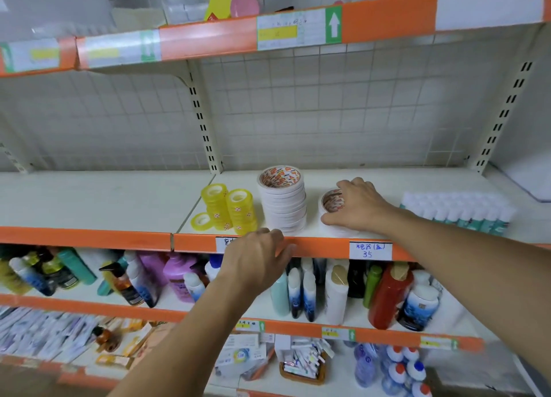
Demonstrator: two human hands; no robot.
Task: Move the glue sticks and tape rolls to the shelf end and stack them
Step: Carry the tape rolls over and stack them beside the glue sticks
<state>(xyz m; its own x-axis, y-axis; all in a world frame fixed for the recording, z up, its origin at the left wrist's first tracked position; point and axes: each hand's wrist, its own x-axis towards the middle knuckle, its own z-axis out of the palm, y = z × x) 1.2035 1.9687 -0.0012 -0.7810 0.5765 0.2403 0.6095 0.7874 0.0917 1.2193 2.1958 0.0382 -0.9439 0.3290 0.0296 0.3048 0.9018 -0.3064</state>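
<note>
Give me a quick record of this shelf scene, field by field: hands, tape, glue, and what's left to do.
left hand: open, at the orange shelf edge, holding nothing
right hand: grips the short white tape stack
tall white tape stack: upright, left of the short one
yellow tape rolls: two stacks plus one loose roll, leftmost
glue sticks: upright rows at right, untouched
remaining: glue sticks not yet moved

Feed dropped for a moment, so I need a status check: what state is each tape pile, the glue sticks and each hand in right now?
Tall white tape stack: upright, untouched.
Short white tape stack: on the shelf, gripped from above by the right hand.
Yellow tape rolls: two upright stacks, one loose roll lying flat beside them.
Glue sticks: standing upright in rows, untouched.
Left hand: holds nothing, at the shelf's orange edge.
</note>
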